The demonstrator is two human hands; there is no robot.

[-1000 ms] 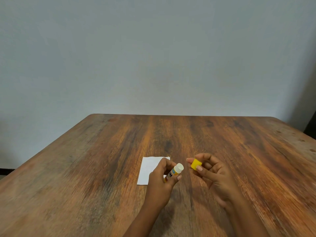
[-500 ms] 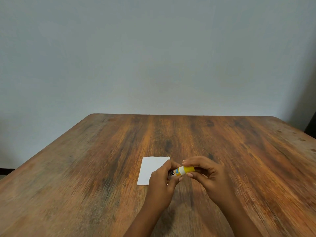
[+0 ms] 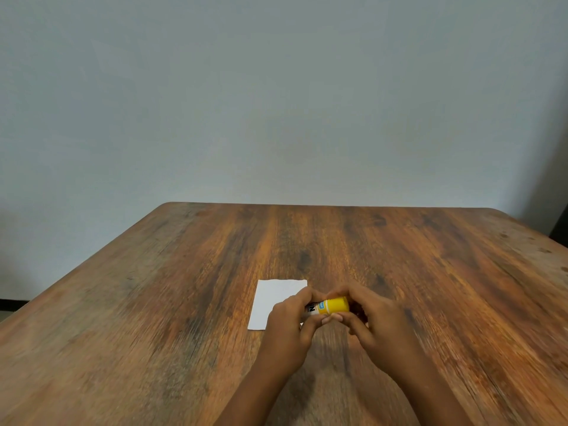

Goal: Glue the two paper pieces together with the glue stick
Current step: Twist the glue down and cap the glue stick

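Note:
A small glue stick (image 3: 329, 305) with a yellow cap lies level between my two hands, just above the table. My left hand (image 3: 289, 324) grips its body end. My right hand (image 3: 375, 321) pinches the yellow cap end, and the cap sits on the stick. A white paper (image 3: 273, 299) lies flat on the table, left of and behind the hands; my left hand covers its near right corner. I see only one sheet outline, so I cannot tell whether a second piece lies on it.
The wooden table (image 3: 430, 272) reaches a plain grey wall at the back. Its left edge runs diagonally at the left, and a dark object (image 3: 561, 226) stands beyond the far right corner.
One second ago the yellow cap was off, held apart in my right hand. The hands came together and the cap now sits on the glue stick.

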